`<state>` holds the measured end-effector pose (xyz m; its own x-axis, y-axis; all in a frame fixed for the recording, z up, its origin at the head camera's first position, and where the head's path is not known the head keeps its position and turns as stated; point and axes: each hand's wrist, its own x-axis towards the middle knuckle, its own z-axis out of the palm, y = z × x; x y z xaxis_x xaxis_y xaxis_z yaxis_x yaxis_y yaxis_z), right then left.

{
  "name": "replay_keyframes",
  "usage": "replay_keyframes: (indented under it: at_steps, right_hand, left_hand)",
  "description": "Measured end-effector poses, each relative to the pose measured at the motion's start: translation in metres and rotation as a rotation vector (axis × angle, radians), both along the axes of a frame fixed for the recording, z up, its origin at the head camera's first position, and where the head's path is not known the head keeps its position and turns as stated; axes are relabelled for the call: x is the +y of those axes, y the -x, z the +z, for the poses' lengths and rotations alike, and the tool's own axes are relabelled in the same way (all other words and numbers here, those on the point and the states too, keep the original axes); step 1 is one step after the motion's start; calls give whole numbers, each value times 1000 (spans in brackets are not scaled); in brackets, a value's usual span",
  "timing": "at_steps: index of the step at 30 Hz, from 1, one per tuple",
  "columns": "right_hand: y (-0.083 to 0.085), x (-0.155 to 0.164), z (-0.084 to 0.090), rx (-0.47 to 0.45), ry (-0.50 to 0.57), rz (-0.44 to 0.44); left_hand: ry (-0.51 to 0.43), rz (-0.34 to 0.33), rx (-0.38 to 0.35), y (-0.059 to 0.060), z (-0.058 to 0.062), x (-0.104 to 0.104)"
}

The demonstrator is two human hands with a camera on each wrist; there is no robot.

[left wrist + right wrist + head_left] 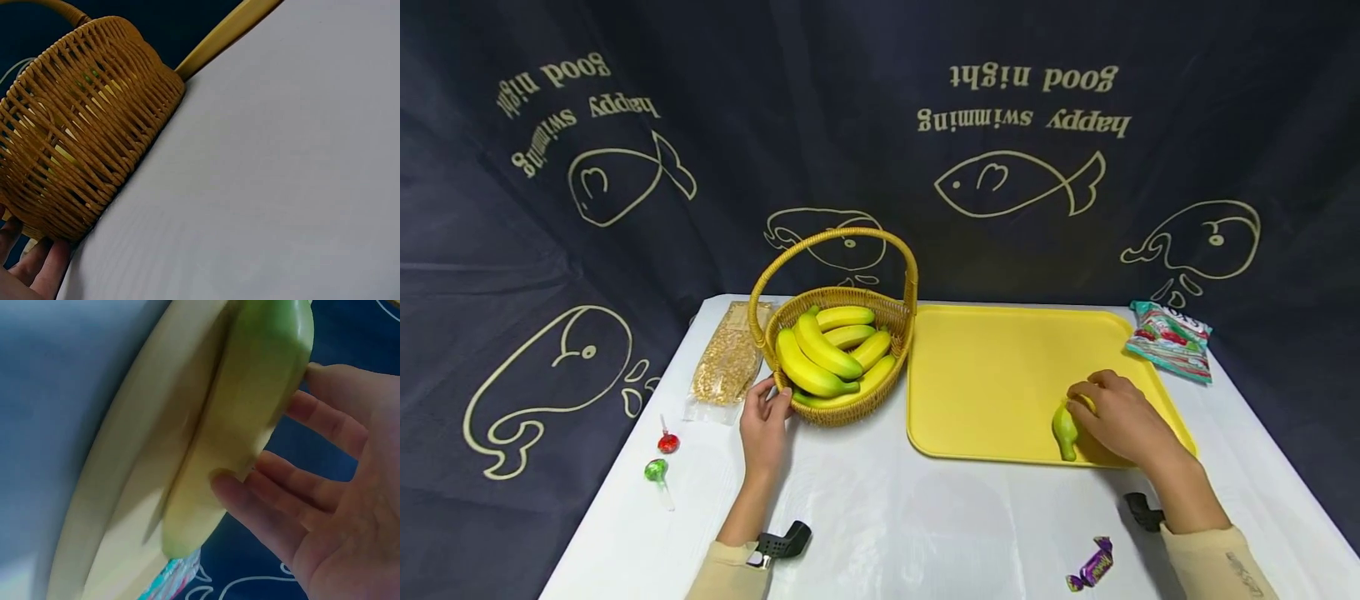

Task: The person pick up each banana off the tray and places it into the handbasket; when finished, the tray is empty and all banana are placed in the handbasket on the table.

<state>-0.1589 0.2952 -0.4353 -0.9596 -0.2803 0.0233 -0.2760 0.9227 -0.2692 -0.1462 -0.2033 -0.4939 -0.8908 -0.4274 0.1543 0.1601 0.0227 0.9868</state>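
A wicker basket with a tall handle holds several yellow bananas. My left hand holds its near left side, thumb toward the front. In the left wrist view, left fingertips touch the basket's woven wall near its base. On a yellow tray, my right hand grips a green-tipped banana near the front right. The right wrist view has thumb and fingers about the banana, which lies against the tray. From above, the hand hides part of it.
Left of the basket lies a clear bag of golden grains. A red lollipop and a green lollipop lie at the left. A teal snack bag touches the tray's right edge. A purple-wrapped candy lies at the front.
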Motion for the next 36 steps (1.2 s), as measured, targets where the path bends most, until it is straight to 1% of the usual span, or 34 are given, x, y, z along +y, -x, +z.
replay_keyframes:
  at_steps: [2,4,10,13,16,20,22,25,28,32,36]
  right_hand:
    - [3,-2,0,13,15,-1]
    - [6,-4,-1,3,39,2]
    - [9,-8,0,-122,102,16]
    - [9,-8,1,-161,114,-11]
    - [10,-9,0,-229,114,-43]
    - [13,-12,-2,-298,125,-46]
    - [13,-15,-2,-296,151,-32]
    - [12,-25,-1,-289,214,9]
    - [12,-39,2,-275,269,53]
    - [14,-60,6,-258,310,108]
    - [16,-83,15,-239,343,187]
  left_hand:
    - [-5,0,-2,0,-1,1]
    - [0,1,-5,1,-1,1]
    - [16,-1,-6,1,-3,0]
    - [18,0,-1,2,-4,-1]
    - [17,3,2,2,-4,-1]
    - [13,-7,-8,1,-3,-1]
    - [9,-16,-23,0,-2,-2]
    - [9,-20,-46,-4,2,-3]
    - [9,-24,-51,-9,11,-2]
    - [16,-34,-42,-13,23,3]
    - [14,-39,-37,-13,28,6]
